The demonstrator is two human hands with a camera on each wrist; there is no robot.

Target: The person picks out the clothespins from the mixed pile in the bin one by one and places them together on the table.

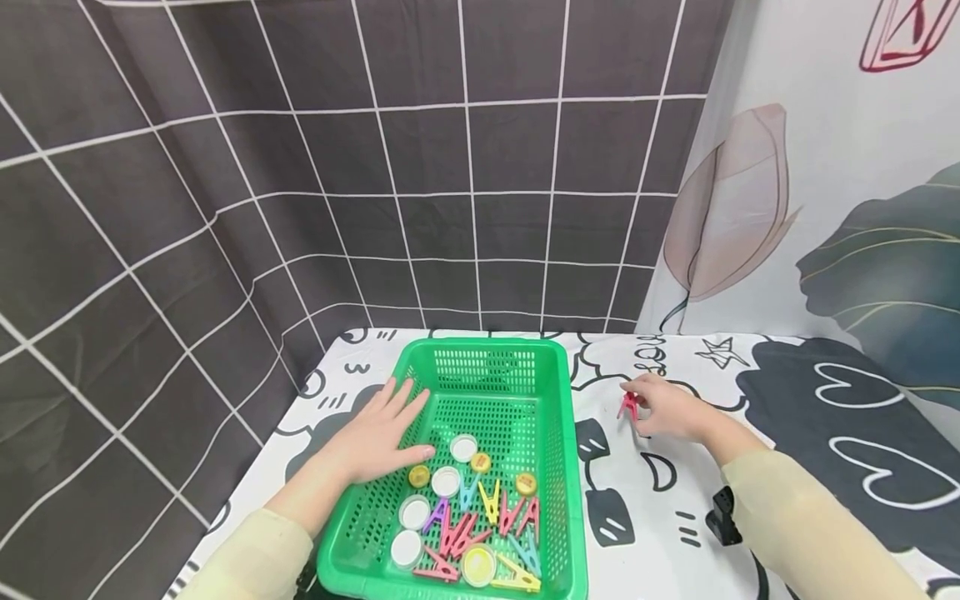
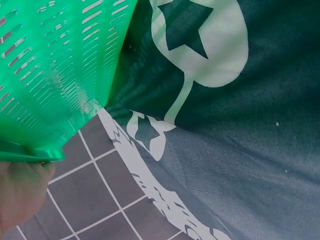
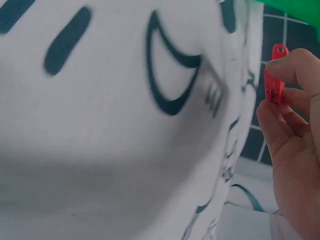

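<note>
A red clothespin (image 1: 630, 406) is pinched between the thumb and fingers of my right hand (image 1: 667, 408), just above the tablecloth to the right of the basket. The right wrist view shows the same clothespin (image 3: 275, 75) upright in the fingertips. My left hand (image 1: 378, 437) lies over the left rim of the green basket (image 1: 561, 467), its fingers spread and straight. In the left wrist view, part of that hand (image 2: 22, 192) touches the rim. Inside the basket are several clothespins in red, yellow, blue and purple, such as a yellow clothespin (image 1: 490, 502).
Several round white lids, such as one white lid (image 1: 407, 549), and small yellow caps, such as one yellow cap (image 1: 526, 483), lie among the clothespins. A patterned white and dark tablecloth (image 1: 667, 517) spreads under the basket. Behind stands a dark grid-patterned curtain (image 1: 510, 225).
</note>
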